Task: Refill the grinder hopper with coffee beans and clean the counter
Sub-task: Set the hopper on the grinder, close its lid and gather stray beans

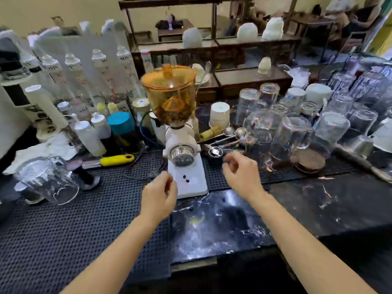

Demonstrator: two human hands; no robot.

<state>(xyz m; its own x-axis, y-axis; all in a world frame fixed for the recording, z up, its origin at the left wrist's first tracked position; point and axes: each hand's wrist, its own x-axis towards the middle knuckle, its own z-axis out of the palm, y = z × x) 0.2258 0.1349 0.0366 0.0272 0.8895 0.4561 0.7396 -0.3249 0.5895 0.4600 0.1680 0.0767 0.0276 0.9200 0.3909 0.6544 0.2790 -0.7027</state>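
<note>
A white coffee grinder [180, 141] stands in the middle of the counter. Its amber hopper [169, 96] carries a lid and holds some beans at the bottom. A metal cup [182, 154] sits under the spout. A few loose beans [186, 179] lie on the white base [193, 185]. My left hand [159, 196] hovers at the base's front left corner, fingers curled loosely, holding nothing I can see. My right hand [241, 175] hangs just right of the base, fingertips pinched together; the blur hides whether they hold a bean.
Black perforated mats [63, 219] cover the left counter, dark marble [307, 204] the right. Several upturned glasses [297, 128] crowd the right, syrup bottles [101, 66] the back left. A glass pitcher [46, 181], a yellow-handled tool [116, 160], a white cloth [42, 151] and spoons [224, 143] lie near.
</note>
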